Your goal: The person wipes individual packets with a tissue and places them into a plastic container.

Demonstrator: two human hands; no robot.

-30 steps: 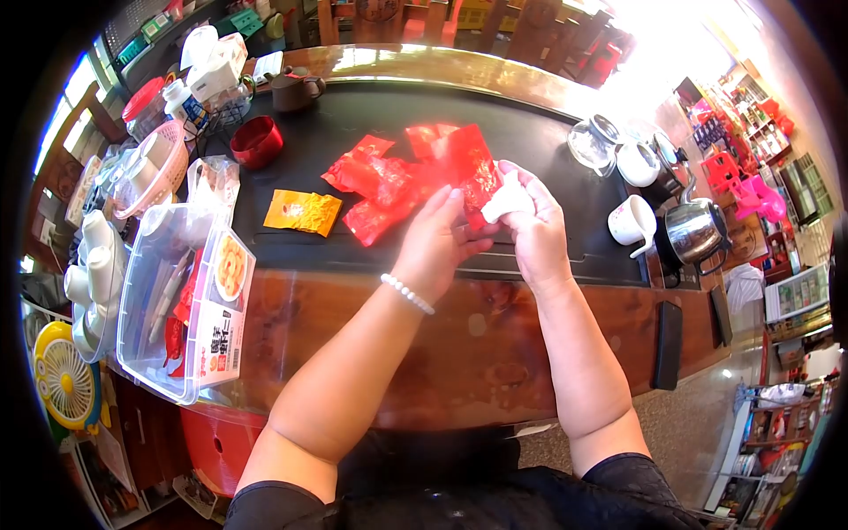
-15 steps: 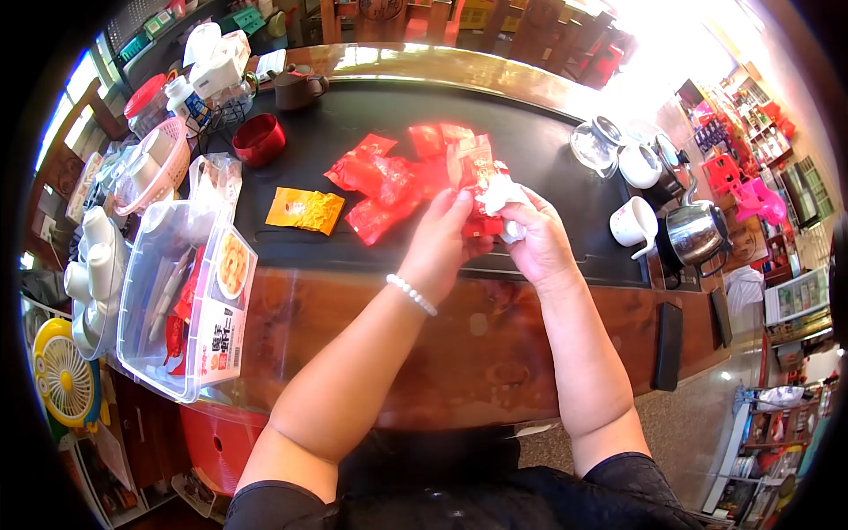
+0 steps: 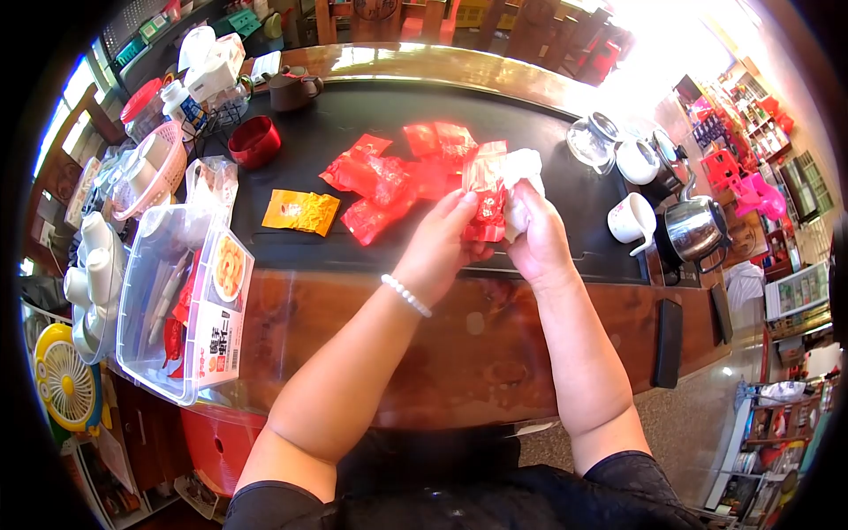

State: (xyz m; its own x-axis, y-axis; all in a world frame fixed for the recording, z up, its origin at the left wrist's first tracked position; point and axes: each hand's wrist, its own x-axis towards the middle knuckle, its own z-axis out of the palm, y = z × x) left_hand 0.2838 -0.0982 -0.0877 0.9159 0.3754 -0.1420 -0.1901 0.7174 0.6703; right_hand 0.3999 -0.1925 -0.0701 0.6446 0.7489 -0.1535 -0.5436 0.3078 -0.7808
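My left hand, with a white bead bracelet at the wrist, grips a small red foil packet by its left side. In my right hand is a crumpled white tissue, closed in the fingers just right of the packet. Whether the tissue touches the packet is hard to tell. Beyond my left hand, several more red packets lie in a loose pile on the black tray. An orange packet rests apart, left of the pile.
A clear plastic box with red packets inside stands at the left. Behind it are a pink basket and a red bowl. At the right are a white cup, a steel kettle and a black phone.
The white tissue has moved from the packet's front to its right side, so more of the packet shows. My hands have come slightly apart.
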